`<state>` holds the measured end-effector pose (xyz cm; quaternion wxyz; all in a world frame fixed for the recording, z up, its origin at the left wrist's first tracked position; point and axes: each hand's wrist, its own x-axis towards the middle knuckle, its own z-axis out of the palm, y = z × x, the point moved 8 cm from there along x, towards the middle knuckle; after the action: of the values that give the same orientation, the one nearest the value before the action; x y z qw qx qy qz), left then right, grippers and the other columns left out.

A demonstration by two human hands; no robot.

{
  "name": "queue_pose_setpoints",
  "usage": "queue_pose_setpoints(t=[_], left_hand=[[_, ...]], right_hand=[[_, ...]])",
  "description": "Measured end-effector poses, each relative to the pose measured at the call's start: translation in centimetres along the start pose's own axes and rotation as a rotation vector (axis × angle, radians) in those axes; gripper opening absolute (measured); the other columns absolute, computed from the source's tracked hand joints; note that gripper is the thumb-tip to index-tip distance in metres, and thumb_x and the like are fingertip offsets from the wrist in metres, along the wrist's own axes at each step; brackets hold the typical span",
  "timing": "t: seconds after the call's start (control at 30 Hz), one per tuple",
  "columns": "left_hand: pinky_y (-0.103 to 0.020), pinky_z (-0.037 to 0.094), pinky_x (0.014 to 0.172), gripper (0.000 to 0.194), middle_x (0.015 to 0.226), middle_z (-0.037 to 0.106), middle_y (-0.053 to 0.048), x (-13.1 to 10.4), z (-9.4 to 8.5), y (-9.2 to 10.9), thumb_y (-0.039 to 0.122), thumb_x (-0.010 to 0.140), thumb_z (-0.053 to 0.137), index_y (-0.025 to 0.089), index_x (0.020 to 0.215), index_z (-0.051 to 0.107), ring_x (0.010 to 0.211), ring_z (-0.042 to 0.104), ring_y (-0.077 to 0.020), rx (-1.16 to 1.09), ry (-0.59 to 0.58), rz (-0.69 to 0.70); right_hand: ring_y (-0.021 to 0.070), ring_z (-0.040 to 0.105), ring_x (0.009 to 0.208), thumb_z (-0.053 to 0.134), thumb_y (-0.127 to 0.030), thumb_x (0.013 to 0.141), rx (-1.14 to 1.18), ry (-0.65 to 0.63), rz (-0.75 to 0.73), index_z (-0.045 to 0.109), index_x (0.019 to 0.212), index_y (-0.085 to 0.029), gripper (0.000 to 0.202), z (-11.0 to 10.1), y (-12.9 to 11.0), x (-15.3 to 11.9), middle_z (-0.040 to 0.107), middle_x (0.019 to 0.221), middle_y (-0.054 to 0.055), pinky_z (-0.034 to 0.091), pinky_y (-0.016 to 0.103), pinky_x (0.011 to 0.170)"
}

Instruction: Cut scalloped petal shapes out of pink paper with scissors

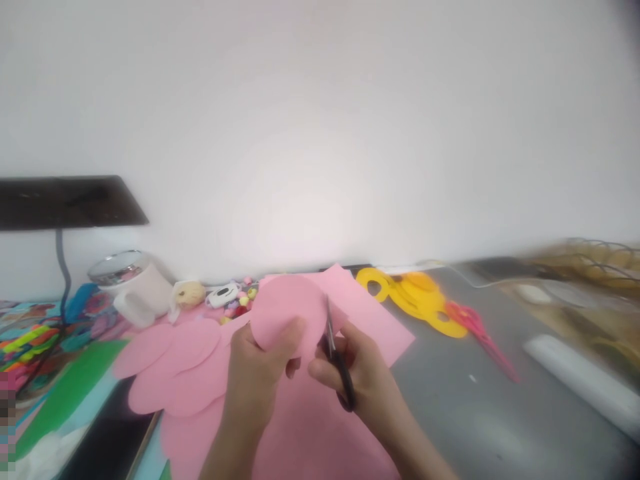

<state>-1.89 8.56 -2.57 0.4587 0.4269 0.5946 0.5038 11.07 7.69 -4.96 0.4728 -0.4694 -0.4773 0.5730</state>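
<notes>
My left hand (265,367) grips a piece of pink paper (290,303) with a rounded outline, thumb on top and fingers beneath. In my right hand (363,363) is a pair of scissors (330,337) with black handles. Its blades point up and away from me, at the right edge of the pink piece. A small flap of pink paper shows just right of the blades. Below both hands lie larger pink sheets (320,433). Several round pink paper cutouts (173,357) overlap to the left of my left hand.
Yellow ring-shaped cutouts (415,300) and pink-handled scissors (483,337) lie to the right on the grey table (450,413). A white mug (145,293), beads (243,307) and a black phone-like slab (113,433) are at the left. A white roll-like object (583,380) lies far right.
</notes>
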Motion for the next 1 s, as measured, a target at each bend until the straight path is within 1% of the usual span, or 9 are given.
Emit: queue_pose_setpoints(t=[0.13,0.23,0.4,0.53,0.7,0.77,0.9,1.0], left_hand=[[-0.024,0.032,0.043,0.033,0.039,0.045,0.005,0.19,0.0,-0.35,0.033,0.065,0.067,0.019,0.044,0.046,0.041,0.041,-0.0095,-0.015,-0.017,-0.004],[-0.024,0.032,0.043,0.033,0.039,0.044,0.005,0.16,-0.12,-0.29,0.034,0.065,0.067,0.019,0.044,0.045,0.041,0.04,-0.0091,0.009,-0.006,0.002],[-0.024,0.032,0.043,0.034,0.039,0.044,0.005,0.02,-0.23,-0.08,0.034,0.065,0.067,0.02,0.044,0.044,0.041,0.041,-0.0094,0.015,0.015,0.002],[-0.023,0.031,0.042,0.034,0.039,0.045,0.005,0.1,-0.4,-0.17,0.036,0.066,0.067,0.019,0.045,0.045,0.041,0.041,-0.0091,0.03,0.031,0.006],[-0.024,0.031,0.042,0.036,0.039,0.044,0.004,0.33,-0.13,-0.29,0.032,0.066,0.067,0.02,0.042,0.043,0.04,0.04,-0.0091,-0.029,-0.017,0.03],[-0.024,0.03,0.042,0.039,0.037,0.042,0.004,0.29,-0.05,-0.08,0.032,0.068,0.065,0.02,0.04,0.041,0.039,0.038,-0.0085,-0.031,-0.028,0.052],[-0.024,0.03,0.041,0.041,0.035,0.039,0.005,0.07,-0.02,0.28,0.031,0.069,0.064,0.02,0.038,0.039,0.037,0.036,-0.0075,-0.002,-0.028,0.072],[-0.023,0.03,0.04,0.037,0.035,0.04,0.005,0.1,0.04,0.28,0.03,0.067,0.065,0.02,0.041,0.041,0.037,0.036,-0.0074,0.0,-0.043,0.079]], right_hand=[[0.0082,0.033,0.049,0.074,-0.031,0.063,0.017,0.004,0.006,0.045,0.076,-0.02,0.033,-0.09,0.0,0.02,0.041,0.051,-0.009,0.024,0.021,0.046],[0.0078,0.033,0.048,0.074,-0.029,0.063,0.027,0.001,0.004,0.046,0.078,-0.019,0.033,-0.17,0.1,-0.04,0.042,0.051,-0.01,0.024,0.021,0.045],[0.0071,0.032,0.048,0.073,-0.025,0.063,0.02,0.011,0.034,0.043,0.071,-0.02,0.032,-0.23,0.33,-0.19,0.041,0.05,-0.01,0.024,0.02,0.045],[0.0079,0.035,0.048,0.072,-0.022,0.064,0.005,0.026,0.039,0.046,0.071,-0.019,0.027,-0.28,0.52,-0.12,0.045,0.051,-0.008,0.027,0.02,0.045],[0.0098,0.041,0.049,0.07,-0.018,0.064,-0.033,0.049,0.047,0.051,0.075,-0.019,0.023,-0.42,0.83,-0.02,0.049,0.051,-0.007,0.034,0.022,0.047],[0.0097,0.04,0.049,0.07,-0.018,0.064,-0.037,0.052,0.047,0.05,0.075,-0.019,0.023,-0.44,0.82,-0.03,0.049,0.05,-0.008,0.034,0.022,0.047],[0.0085,0.036,0.048,0.072,-0.02,0.064,-0.036,0.03,0.004,0.048,0.074,-0.02,0.026,-0.38,0.38,-0.03,0.043,0.05,-0.01,0.032,0.021,0.045],[0.0094,0.041,0.052,0.073,-0.022,0.065,-0.001,0.029,-0.045,0.046,0.075,-0.021,0.029,-0.49,-0.12,-0.08,0.048,0.056,-0.008,0.035,0.021,0.047]])
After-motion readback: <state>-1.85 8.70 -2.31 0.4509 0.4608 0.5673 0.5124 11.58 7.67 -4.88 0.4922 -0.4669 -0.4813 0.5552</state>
